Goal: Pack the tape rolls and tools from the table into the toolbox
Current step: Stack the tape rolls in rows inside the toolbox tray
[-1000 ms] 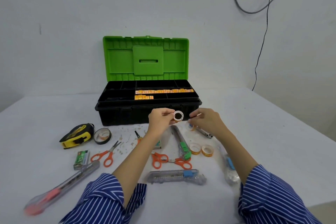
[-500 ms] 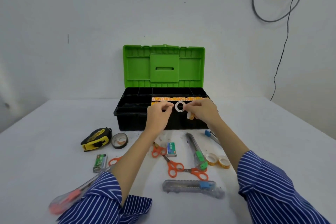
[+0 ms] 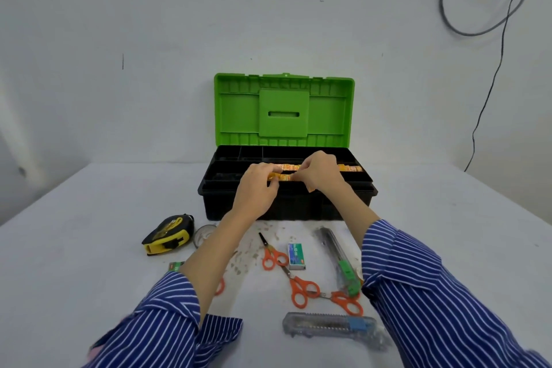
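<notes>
The toolbox (image 3: 352, 203) is black with its green lid (image 3: 283, 110) standing open. A row of small orange tape rolls (image 3: 349, 168) lies in its top tray. My left hand (image 3: 258, 188) and my right hand (image 3: 322, 173) are both over the tray's front compartment, fingertips pinched together at the row. The small roll between them is mostly hidden by my fingers. A bit of orange shows under my right palm. On the table lie small scissors (image 3: 270, 254), larger scissors (image 3: 322, 293), a green cutter (image 3: 339, 260) and a clear cutter (image 3: 331, 326).
A yellow and black tape measure (image 3: 168, 234) and a grey tape roll (image 3: 203, 236) sit left of my left forearm. A staple box (image 3: 296, 257) lies between the scissors, a green box (image 3: 176, 265) by my left sleeve. A cable (image 3: 490, 89) hangs on the right wall.
Both hands have moved forward from above the table to the toolbox tray, carrying the small white-cored tape roll, which is now hidden by my fingers. The camera has come closer.
</notes>
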